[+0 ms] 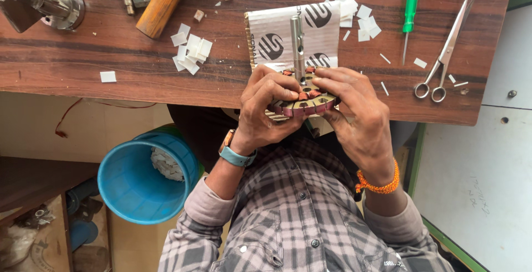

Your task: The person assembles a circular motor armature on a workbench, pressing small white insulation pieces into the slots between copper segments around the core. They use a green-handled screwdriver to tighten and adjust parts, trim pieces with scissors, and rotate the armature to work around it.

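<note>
Both my hands hold a round motor stator (306,101) with copper windings and a steel shaft (297,45) that sticks up from its middle. My left hand (266,111) grips its left side, thumb and fingers pressed on the top near the windings. On the right side my right hand (354,117) closes around the rim, fingers curled over the top. The stator rests at the near edge of the wooden table (83,61), over a sheet of printed white paper (277,34).
Scissors (443,56) and a green screwdriver (410,14) lie at the right of the table. Small white paper pieces (191,50) are scattered about. A wooden handle (163,0) and a metal fixture (50,3) lie at the far left. A blue bucket (138,183) stands below.
</note>
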A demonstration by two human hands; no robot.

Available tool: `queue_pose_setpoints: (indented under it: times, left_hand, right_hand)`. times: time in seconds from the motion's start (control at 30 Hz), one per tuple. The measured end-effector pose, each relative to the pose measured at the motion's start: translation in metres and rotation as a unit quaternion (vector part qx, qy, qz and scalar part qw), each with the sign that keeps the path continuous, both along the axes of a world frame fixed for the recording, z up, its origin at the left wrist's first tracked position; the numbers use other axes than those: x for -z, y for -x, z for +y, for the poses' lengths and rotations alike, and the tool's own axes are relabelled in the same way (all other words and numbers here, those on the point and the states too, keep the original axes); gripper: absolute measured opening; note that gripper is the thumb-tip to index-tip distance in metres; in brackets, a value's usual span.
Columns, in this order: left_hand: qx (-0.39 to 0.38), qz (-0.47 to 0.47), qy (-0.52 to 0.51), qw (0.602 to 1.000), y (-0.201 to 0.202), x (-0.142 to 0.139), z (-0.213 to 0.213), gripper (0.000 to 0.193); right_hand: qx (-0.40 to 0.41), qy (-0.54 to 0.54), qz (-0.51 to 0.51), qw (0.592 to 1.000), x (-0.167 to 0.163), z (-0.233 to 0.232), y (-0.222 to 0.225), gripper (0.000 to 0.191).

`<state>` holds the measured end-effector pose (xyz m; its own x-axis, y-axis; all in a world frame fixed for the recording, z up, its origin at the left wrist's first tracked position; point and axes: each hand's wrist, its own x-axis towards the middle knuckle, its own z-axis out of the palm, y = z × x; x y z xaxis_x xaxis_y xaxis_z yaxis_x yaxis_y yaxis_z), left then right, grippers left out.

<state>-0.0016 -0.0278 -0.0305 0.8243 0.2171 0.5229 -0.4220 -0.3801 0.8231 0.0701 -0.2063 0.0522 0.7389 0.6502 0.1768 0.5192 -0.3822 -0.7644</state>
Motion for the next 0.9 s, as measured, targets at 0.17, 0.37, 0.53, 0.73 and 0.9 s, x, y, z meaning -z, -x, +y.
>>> queue_pose_setpoints:
  times: [0.17,0.37,0.53,0.73,0.9]
  left_hand:
    - [0.009,-0.01,0.018,1.0,-0.001,0.001,0.005,0.036]
    - [0.008,-0.011,0.033,0.999,-0.005,0.009,0.01,0.037]
    - [0.029,0.026,0.115,0.993,-0.007,0.012,0.018,0.035]
    - [0.032,0.055,0.059,0.996,-0.005,-0.002,0.03,0.041]
    - [0.023,0.099,0.069,0.992,-0.006,-0.022,0.025,0.03]
  right_hand:
    - [0.017,0.007,-0.02,1.0,0.003,0.008,0.005,0.041]
    - [0.016,-0.008,-0.05,0.999,0.012,0.011,0.002,0.035]
    - [-0.005,-0.08,0.107,0.991,0.032,0.01,-0.024,0.039]
    - [-0.057,-0.122,0.116,0.984,0.043,0.007,-0.034,0.043]
    - [-0.048,-0.106,0.085,0.99,0.037,0.007,-0.034,0.036]
